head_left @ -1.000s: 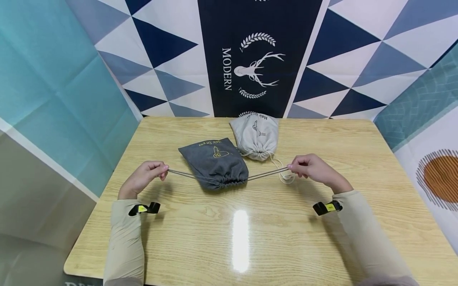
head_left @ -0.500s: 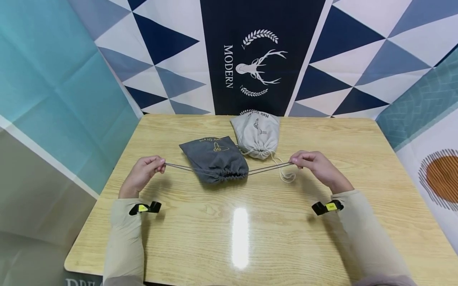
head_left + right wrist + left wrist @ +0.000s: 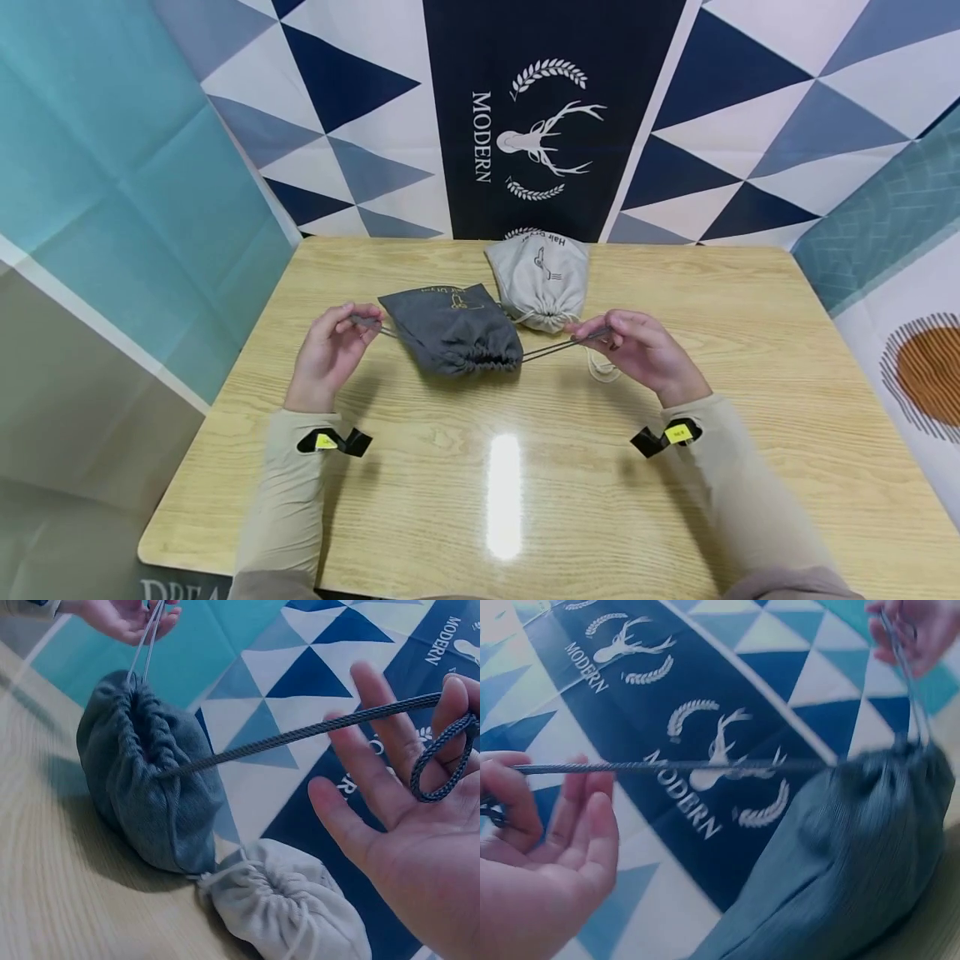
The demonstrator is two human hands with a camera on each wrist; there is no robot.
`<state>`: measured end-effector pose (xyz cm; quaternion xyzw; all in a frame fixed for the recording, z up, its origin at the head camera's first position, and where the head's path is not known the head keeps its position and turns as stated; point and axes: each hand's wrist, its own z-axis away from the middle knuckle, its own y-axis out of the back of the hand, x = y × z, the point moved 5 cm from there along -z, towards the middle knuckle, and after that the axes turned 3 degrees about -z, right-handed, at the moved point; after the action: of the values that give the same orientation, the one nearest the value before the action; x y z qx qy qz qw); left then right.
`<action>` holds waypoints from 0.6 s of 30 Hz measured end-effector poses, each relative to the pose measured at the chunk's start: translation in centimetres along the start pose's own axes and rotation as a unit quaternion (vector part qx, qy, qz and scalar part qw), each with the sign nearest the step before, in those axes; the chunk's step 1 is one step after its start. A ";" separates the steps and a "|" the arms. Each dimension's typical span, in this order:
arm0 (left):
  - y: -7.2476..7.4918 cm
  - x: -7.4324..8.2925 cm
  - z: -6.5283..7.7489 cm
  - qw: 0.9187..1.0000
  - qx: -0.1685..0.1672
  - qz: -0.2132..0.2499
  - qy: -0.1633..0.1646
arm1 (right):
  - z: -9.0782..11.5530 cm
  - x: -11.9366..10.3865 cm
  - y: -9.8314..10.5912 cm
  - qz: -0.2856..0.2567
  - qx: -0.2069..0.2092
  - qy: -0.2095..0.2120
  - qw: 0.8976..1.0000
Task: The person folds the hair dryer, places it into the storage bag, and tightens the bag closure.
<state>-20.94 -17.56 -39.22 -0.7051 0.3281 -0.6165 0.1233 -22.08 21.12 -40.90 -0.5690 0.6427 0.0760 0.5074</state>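
Note:
A dark grey drawstring bag with yellow print lies on the table, its gathered mouth partly open toward me. My left hand pinches the grey drawstring to the left of the bag, between thumb and index finger. On the other side, my right hand pinches the cord's opposite end, with a loop of it hanging by the palm in the right wrist view. The remaining fingers of both hands are spread away from the cord. Both cord ends run from the bag's mouth to the hands.
Behind the grey bag sits a full white drawstring bag, close against it. Its pale cord trails on the wooden table beneath my right hand. A patterned cloth wall rises at the table's back edge.
Both hands have come inward toward the bag and rotated, so the palms show more. Their free fingers have straightened while the cord ends stay pinched. The white bag has stayed put.

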 end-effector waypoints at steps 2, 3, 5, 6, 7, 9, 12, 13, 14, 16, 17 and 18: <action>-0.5 -0.3 -0.2 0.998 -0.019 0.053 0.005 | -0.1 0.2 -0.1 -0.021 -0.011 -0.001 1.000; -0.6 -0.4 -0.2 0.997 -0.022 0.077 0.007 | -0.1 0.2 -0.1 -0.028 -0.011 0.000 1.000; -0.8 -0.6 -0.3 0.993 -0.020 0.117 0.011 | 0.1 0.4 0.1 -0.033 -0.002 -0.001 0.999; -0.9 -0.7 -0.3 0.991 -0.016 0.133 0.013 | 0.2 0.5 0.2 -0.035 0.008 -0.004 0.999; -0.9 -0.7 -0.3 0.988 -0.013 0.150 0.014 | 0.3 0.6 0.3 -0.033 0.018 -0.006 0.999; -0.9 -0.7 -0.4 0.982 -0.013 0.187 0.016 | 0.5 0.7 0.6 -0.032 0.043 -0.009 0.999; -0.9 -0.7 -0.5 0.968 -0.034 0.247 0.021 | 0.7 0.8 1.1 -0.035 0.083 -0.019 0.996; -0.9 -0.6 -0.6 0.963 -0.043 0.264 0.022 | 0.7 0.8 1.2 -0.037 0.095 -0.022 0.995; -0.9 -0.6 -0.6 0.959 -0.053 0.276 0.022 | 0.8 0.8 1.4 -0.038 0.106 -0.025 0.993; -0.9 -0.5 -0.7 0.953 -0.066 0.294 0.020 | 0.8 0.9 1.7 -0.037 0.130 -0.038 0.990; -0.8 -0.4 -0.7 0.952 -0.071 0.298 0.018 | 0.9 0.9 1.9 -0.033 0.143 -0.046 0.988; -0.8 -0.3 -0.8 0.951 -0.076 0.301 0.015 | 0.9 1.0 2.0 -0.028 0.154 -0.055 0.986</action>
<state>-21.43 -16.59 -38.84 -0.5714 0.5729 -0.5347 0.2437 -23.06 21.80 -43.04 -0.4967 0.6016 -0.0070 0.6256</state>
